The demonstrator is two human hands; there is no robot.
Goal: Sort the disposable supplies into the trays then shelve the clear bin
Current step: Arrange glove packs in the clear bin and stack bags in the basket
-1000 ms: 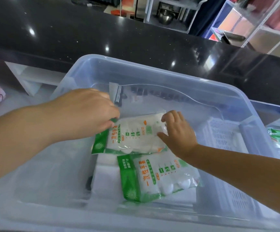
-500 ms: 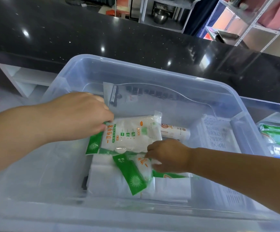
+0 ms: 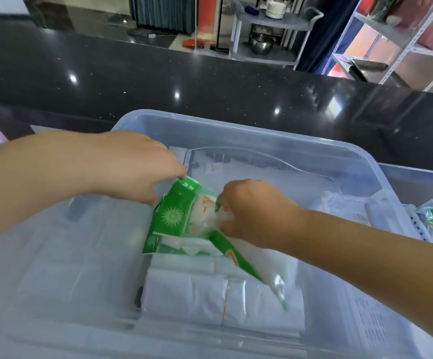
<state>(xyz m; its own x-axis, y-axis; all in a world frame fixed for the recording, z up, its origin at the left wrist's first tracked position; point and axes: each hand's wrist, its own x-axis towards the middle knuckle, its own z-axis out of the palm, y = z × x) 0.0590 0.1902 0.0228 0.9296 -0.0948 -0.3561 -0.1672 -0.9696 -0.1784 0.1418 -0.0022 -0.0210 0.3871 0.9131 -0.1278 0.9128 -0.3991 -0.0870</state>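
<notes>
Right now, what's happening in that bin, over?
Left grip pinches green packets at the top corner. Right grip clutches their middle, inside the clear bin. White bundles lie beneath; nothing blocks the lift.

A glossy black speckled counter (image 3: 210, 81) is seen beyond the left hand (image 3: 132, 167) and the right hand (image 3: 251, 211), dotted with reflected lights. Far past the left hand, a teal curtain (image 3: 163, 11) is hung above a dark polished floor (image 3: 88, 14). Far beyond the right hand, a grey trolley (image 3: 287, 23) is loaded with stacked white dishes (image 3: 275, 10) and a steel bowl (image 3: 262, 44). To that hand's right, a white metal rack (image 3: 405, 51) is brightly lit.
</notes>
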